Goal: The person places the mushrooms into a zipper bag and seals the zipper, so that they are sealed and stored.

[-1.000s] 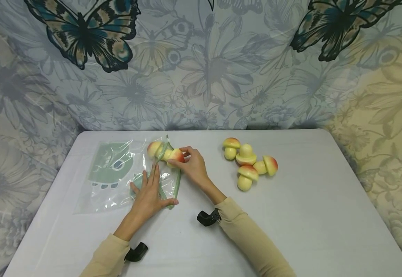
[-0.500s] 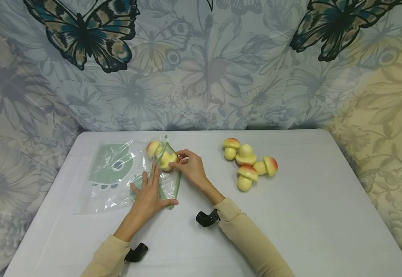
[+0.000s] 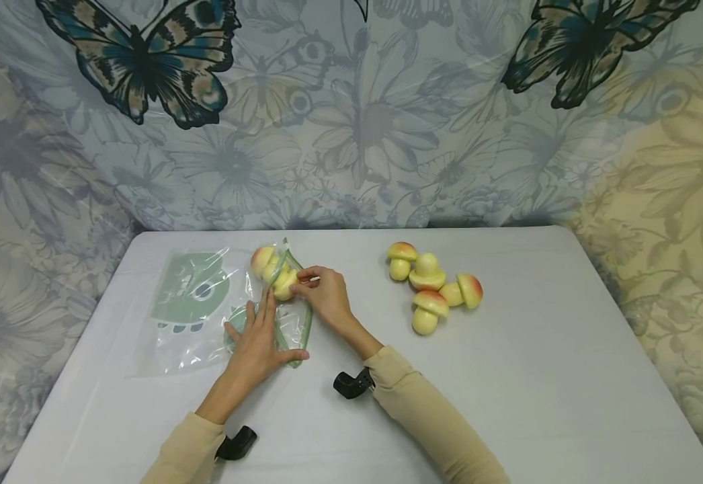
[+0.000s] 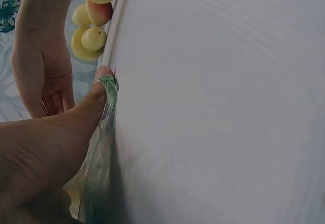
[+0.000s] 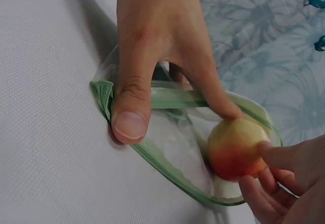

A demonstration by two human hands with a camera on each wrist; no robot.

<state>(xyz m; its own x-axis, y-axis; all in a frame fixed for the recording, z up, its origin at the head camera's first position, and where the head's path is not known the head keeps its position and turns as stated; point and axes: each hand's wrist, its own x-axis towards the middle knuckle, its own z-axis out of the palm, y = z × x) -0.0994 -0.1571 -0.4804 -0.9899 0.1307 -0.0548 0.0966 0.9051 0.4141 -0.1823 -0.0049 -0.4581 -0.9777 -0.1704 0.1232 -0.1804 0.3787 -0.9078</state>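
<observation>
Hands first: we find the left hand [image 3: 257,346] laid over the clear zip bag [image 3: 191,289], fingers long and straight, thumb splayed well away from them, gripping nothing and bracing the mouth apart. We find the right hand [image 3: 327,292] drawn into a pinch, thumb and fingertips on an imitation mushroom [image 5: 233,155].

Under everything stands the white-covered table [image 3: 539,349]. On its left half lies the bag, printed with a green face, mouth toward the right. We judge the film light, limp and slick, liable to sag inward if unsupported. The sound place to take hold is the green zip strip [image 5: 170,173] at the mouth, which looks stiffer.

Right of the bag, well apart from it, we record a group of four mushrooms [image 3: 427,277], yellow with reddened caps. A second mushroom [image 3: 262,261] appears to lie inside, seen through the film.

The pinched mushroom sits in the bag's mouth, red cap facing outward. We judge it light, smooth and unlikely to break; foam or hard plastic, we cannot tell. Its rounded cap may slip, so we favour a grip across the cap's sides, clear of the strip. Whether the left index fingertip [image 5: 223,102] touches it, we cannot confirm.
</observation>
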